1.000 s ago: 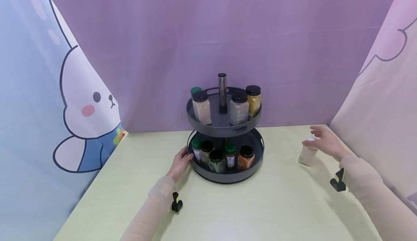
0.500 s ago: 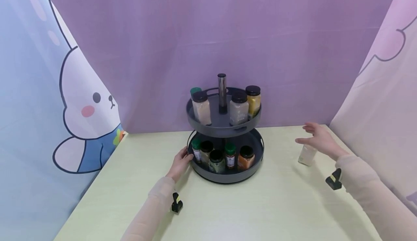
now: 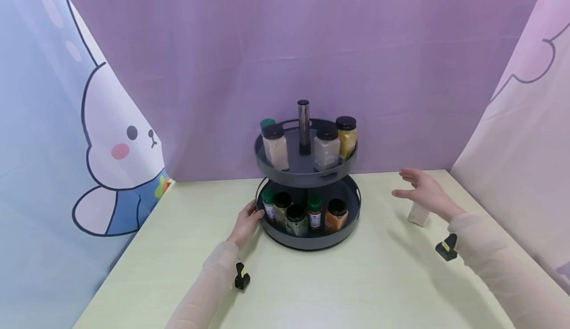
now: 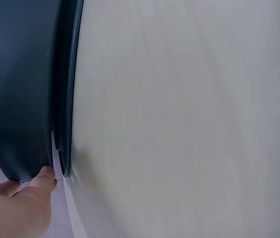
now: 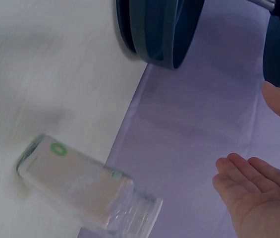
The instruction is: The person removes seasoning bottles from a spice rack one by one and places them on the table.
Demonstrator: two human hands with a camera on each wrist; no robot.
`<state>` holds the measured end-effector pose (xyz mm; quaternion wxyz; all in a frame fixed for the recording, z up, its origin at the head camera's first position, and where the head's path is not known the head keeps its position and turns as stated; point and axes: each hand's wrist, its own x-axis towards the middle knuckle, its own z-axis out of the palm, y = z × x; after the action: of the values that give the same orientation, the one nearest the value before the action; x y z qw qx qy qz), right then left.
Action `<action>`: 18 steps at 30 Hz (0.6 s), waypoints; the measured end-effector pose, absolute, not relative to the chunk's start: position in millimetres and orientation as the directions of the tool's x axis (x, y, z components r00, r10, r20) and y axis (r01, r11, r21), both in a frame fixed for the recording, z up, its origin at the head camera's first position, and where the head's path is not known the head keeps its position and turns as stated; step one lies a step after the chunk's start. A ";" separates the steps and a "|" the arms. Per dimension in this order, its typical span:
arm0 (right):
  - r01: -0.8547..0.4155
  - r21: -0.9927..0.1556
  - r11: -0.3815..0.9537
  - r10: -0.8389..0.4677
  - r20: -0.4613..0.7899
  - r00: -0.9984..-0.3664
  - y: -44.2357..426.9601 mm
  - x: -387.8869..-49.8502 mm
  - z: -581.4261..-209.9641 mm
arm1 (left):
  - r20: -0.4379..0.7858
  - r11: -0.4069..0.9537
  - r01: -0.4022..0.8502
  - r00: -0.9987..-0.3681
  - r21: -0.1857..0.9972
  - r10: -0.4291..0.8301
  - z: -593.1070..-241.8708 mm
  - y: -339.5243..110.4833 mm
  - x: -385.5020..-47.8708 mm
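My left hand holds the left rim of a dark two-tier spice turntable. In the left wrist view the fingertips curl against the lower tray wall. My right hand hovers at the right with thumb and fingers spread, holding nothing. Behind and below it stands a pale spice jar, its top hidden by the hand in the head view. The right wrist view shows that jar apart from the hand, with a green mark and a clear or whitish cap.
On the upper tray stand a pinkish jar, a greyish jar, a yellow jar and a green-capped one. The lower tray holds several more, including an orange jar. A purple curtain hangs behind the table.
My right hand has come off the pale jar and moved left, its fingers spreading; the jar stays standing. The left hand and the turntable have not visibly moved.
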<state>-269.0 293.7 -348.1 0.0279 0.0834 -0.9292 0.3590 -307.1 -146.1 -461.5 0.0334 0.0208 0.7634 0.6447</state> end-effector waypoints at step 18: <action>-0.240 -0.694 0.679 -0.221 0.118 -0.968 261.2 -263.9 -349.4 | -0.024 0.171 -0.012 -0.997 0.985 0.069 -460.9 -146.1 -307.1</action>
<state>-263.9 261.2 -349.4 0.0122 0.1258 -0.9161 0.3805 -307.1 -146.1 -460.9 0.0315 0.0185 0.7646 0.6435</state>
